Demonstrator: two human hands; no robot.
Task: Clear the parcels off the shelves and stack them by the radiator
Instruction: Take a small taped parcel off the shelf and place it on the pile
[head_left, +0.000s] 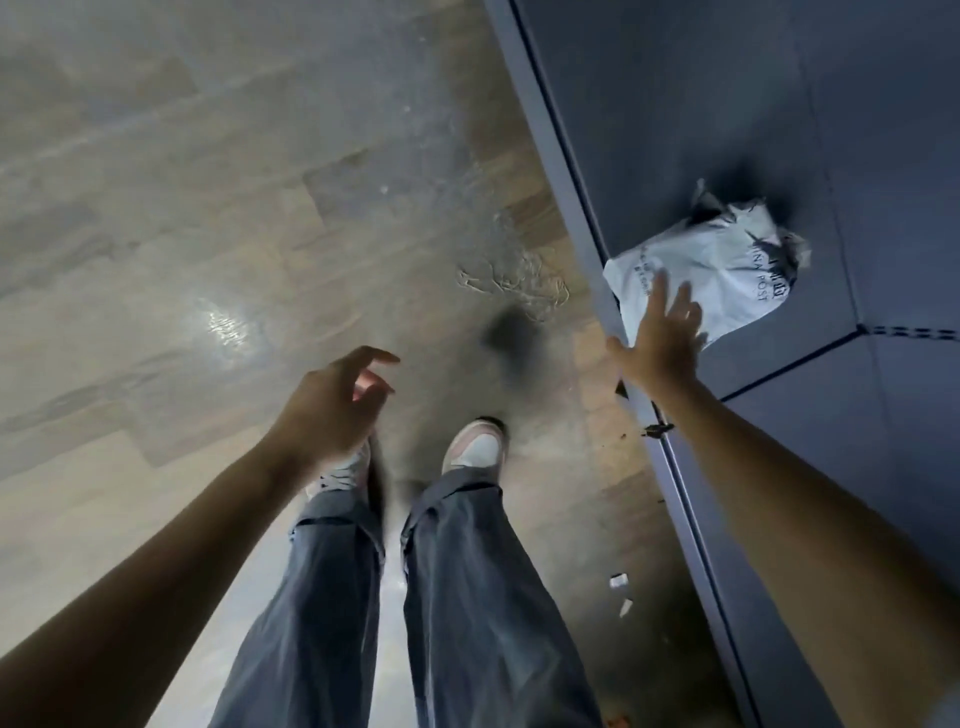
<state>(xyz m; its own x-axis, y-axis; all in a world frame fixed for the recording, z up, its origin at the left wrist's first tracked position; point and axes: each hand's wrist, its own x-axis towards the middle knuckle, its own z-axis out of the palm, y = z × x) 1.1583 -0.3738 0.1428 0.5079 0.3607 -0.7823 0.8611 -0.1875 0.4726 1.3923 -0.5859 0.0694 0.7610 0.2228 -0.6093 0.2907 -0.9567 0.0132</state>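
A white plastic mailer parcel (727, 280) with dark print lies crumpled on a dark blue-grey shelf (701, 130) at the right. My right hand (662, 335) reaches over the shelf's front edge with fingers spread straight, its fingertips at the parcel's near corner; it grips nothing. My left hand (332, 405) hangs over the floor in the middle, fingers loosely curled and empty. The radiator is not in view.
Wood-look floor (208, 208) fills the left, with a crusty stain (514, 286) near the shelf. My legs in grey trousers and pale sneakers (475, 449) stand below. Small white paper scraps (621, 590) lie by the shelf's base.
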